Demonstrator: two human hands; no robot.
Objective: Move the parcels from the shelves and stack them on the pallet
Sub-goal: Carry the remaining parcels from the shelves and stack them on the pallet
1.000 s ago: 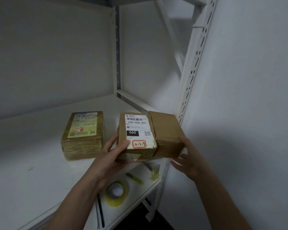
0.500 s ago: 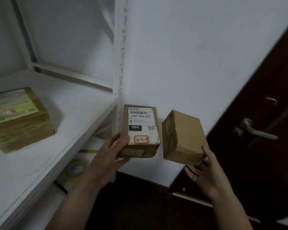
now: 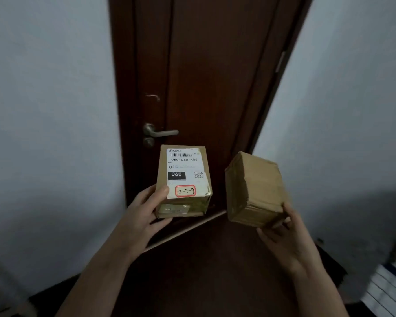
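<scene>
My left hand (image 3: 144,211) grips a small brown parcel with a white shipping label (image 3: 183,177), marked 060 and a red-framed tag; my thumb lies on its top near corner. My right hand (image 3: 281,232) holds a plain brown taped parcel (image 3: 254,188) from below, tilted, fingers curled round its near lower edge. The two parcels are held side by side, a little apart, in front of me at chest height. Neither shelf nor pallet is in view.
A dark wooden door (image 3: 206,72) with a metal lever handle (image 3: 160,132) stands straight ahead between white walls (image 3: 48,110). The floor (image 3: 204,271) is dark. A white and blue striped object (image 3: 389,287) lies at the lower right.
I have turned right, away from the shelves; the shelf and the parcel left on it have gone out of view and the door now fills the middle. Both parcels stay in my hands.
</scene>
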